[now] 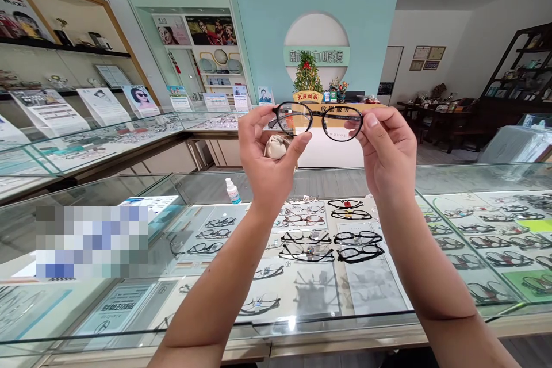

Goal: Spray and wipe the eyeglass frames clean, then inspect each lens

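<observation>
A pair of black round-rimmed eyeglasses [317, 113] is held up above the glass counter, lenses upright and facing away from me. My left hand [271, 155] grips the frame at its left hinge, thumb near the lower rim. Tucked in that palm is a crumpled cream cloth [276, 147]. At the other end, my right hand [390, 152] pinches the right hinge between thumb and fingers. Printed lettering shows on the right lens. The temples point away and are partly hidden by the lenses and fingers.
Below my arms, a glass display counter [310, 293] contains rows of eyeglasses [360, 253]. A small white spray bottle [233, 191] stands on its left part. Another glass showcase [107, 144] runs along the left, with stand-up cards on top. A service desk [319, 152] is farther back.
</observation>
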Demonstrator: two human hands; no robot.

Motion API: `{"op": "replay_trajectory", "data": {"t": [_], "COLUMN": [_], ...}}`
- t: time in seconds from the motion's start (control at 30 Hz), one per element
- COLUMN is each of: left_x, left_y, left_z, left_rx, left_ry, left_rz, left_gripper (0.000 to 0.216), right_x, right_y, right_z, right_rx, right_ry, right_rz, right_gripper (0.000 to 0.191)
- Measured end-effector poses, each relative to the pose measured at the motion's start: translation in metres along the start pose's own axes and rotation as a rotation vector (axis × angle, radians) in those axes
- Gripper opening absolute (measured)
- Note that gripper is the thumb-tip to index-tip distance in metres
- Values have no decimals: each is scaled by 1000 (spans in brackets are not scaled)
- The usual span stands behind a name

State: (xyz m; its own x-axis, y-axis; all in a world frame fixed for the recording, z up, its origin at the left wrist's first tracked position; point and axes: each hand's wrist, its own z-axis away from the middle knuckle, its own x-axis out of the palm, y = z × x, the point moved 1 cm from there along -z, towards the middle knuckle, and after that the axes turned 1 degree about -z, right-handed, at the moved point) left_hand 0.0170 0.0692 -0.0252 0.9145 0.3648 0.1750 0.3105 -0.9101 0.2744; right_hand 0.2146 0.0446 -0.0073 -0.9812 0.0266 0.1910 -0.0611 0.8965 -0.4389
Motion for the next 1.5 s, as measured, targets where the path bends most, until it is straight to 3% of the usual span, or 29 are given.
{"op": "replay_trajectory", "data": {"t": [0.2,0.4,0.7,0.83,0.97,1.1,1.2,1.5], "left_x": [-2,3,4,1,1,4,6,5], "left_y": [0,13,17,13,10,13,18,30], "left_z": [-3,-1,2,-2,-9,-12,-10,-6], "left_rx": [-39,-64,-180,-442,-825,-1097,-1206,-1356], "left_ry": [-6,19,37,4,-261,-493,-551,-629], "left_rz": [57,115,188,352,595,773,852,932], "left_gripper": [71,74,75,73,59,52,48,49], "right_x": [-4,-6,-9,-8,0,9,12,12], "right_y": [7,20,23,22,13,2,-2,-8], "right_z": [-1,-3,-4,-3,0,3,5,9], "right_rx": [-42,66,142,92,-85,-191,-219,-238], "right_ry": [9,48,-22,-66,-165,-247,-248,-232], "right_rz": [47,-23,-49,-34,134,273,305,253], "right_gripper": [21,21,25,26,25,18,12,8]}}
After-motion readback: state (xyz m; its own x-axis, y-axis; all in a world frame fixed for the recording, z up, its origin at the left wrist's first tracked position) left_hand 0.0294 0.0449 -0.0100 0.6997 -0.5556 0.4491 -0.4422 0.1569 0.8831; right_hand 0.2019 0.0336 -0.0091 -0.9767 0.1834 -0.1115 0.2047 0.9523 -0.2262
